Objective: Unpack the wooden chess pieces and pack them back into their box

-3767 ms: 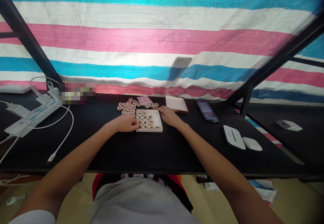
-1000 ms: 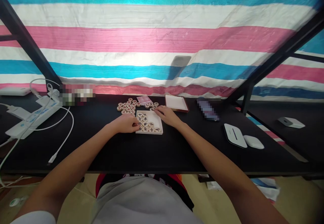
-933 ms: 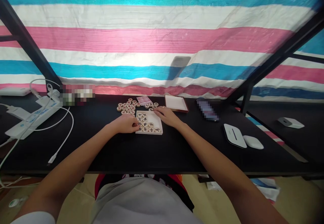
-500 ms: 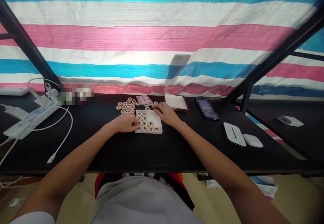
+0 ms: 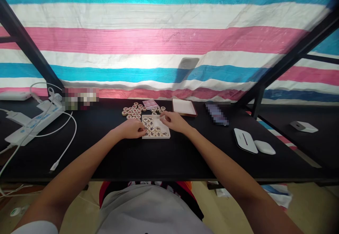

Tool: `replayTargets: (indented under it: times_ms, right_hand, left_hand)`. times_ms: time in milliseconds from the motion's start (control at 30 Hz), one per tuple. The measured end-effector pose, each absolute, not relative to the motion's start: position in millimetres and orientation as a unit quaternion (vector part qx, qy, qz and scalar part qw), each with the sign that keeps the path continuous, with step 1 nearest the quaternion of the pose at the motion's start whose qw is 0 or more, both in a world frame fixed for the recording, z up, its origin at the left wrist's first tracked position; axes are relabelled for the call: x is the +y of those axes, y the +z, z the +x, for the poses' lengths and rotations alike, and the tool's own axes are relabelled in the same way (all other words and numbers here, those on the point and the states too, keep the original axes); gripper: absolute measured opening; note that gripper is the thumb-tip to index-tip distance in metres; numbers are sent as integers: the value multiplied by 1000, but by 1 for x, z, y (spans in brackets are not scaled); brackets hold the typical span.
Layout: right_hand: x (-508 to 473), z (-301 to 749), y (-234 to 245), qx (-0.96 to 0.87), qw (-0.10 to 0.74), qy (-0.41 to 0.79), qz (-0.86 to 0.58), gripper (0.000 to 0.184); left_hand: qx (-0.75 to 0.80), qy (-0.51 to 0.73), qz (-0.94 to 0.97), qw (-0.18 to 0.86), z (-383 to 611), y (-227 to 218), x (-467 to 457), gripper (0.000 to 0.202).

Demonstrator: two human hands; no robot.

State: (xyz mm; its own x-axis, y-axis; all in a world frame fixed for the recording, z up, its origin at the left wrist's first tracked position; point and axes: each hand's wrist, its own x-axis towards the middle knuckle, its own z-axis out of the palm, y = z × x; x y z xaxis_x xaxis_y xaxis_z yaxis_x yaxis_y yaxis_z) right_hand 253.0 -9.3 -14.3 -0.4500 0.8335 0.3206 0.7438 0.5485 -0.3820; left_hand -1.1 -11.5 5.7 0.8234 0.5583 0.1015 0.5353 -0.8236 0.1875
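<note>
A shallow white box (image 5: 156,137) lies on the black table, partly filled with round Chinese chess pieces (image 5: 151,129) bearing dark characters. At the box's left edge, my left hand (image 5: 130,129) is closed, with curled fingers on the rim and the nearest pieces. My right hand (image 5: 173,121) hovers over the box's far right corner, its thumb and fingers bent together. Whatever is between those fingertips is too small to make out. Behind the box lie loose red-marked pieces (image 5: 134,110) on the left and a few dark-marked pieces (image 5: 158,109) nearer my right hand.
A pink printed card (image 5: 150,104) and the box lid (image 5: 184,107) lie at the back. To the right are a blurred phone (image 5: 217,113), a white flat device (image 5: 245,140) and a white rounded case (image 5: 265,147). A power strip (image 5: 34,121) with white cables occupies the left.
My right hand has drawn back toward me, from the loose dark-marked pieces to over the box's far right corner. The left hand stays at the box's left edge.
</note>
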Motion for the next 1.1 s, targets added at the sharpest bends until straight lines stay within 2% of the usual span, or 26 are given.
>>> replayTargets:
  times_ms: [133,267,567,833,1100]
  right_hand:
    - [-18,247,-7,-890,199,132,-390,24]
    - [-20,246,-4,-894,173,174,-376,30]
    - [-16,247,-8,-891,187,169,-376,27]
    - [-12,248,-16,-874,227,103,-416,26]
    - [-13,250,-14,-881,192,147,-406,30]
  left_hand:
    - [291,73,951,78,-2,4,-11,36]
    - [291,69,951,77,-2,3,-9,36]
    - [287,76,952,78,-2,3,-10,36]
    - [290,65,951,88,-2,5,-10,36]
    - [292,62,950,86,-2,3,-9,36]
